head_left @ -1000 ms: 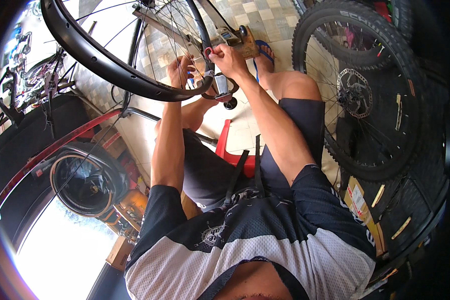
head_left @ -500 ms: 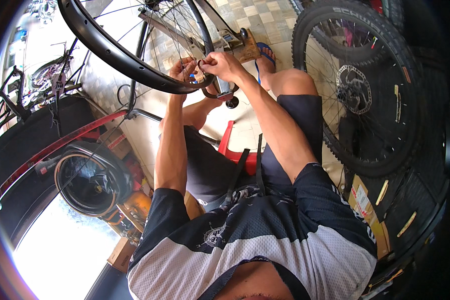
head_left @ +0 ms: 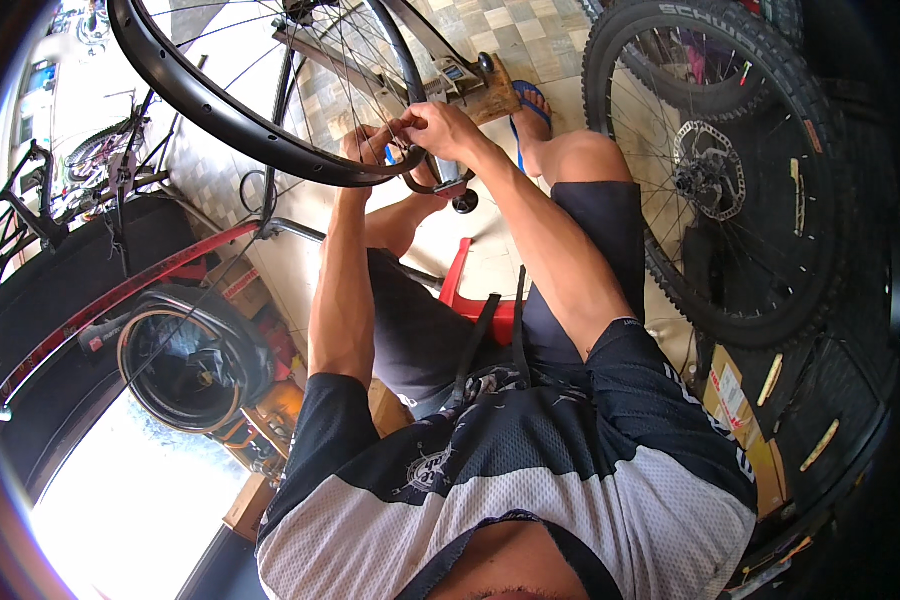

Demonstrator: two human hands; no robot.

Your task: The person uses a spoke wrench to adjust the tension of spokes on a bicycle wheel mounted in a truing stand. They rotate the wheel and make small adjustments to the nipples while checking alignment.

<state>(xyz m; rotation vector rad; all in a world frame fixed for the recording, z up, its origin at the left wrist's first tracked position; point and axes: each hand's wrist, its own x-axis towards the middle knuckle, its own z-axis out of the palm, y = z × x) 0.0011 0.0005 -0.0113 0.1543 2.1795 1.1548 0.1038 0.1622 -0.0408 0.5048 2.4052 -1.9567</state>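
At the black rim [head_left: 205, 112], whose visible long sweep slants toward lower right, both hands [head_left: 442, 130] meet, curled, grip unclear.

Black spoked wheel [head_left: 205, 115] — bare-rimmed, raised — ahead and to the left.

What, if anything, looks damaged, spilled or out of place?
Nothing stands out as spilled or damaged. The rim by the left hand and right hand has no tyre, unlike the wheel at right, but shows no obvious dent; fine flaws wouldn't show.
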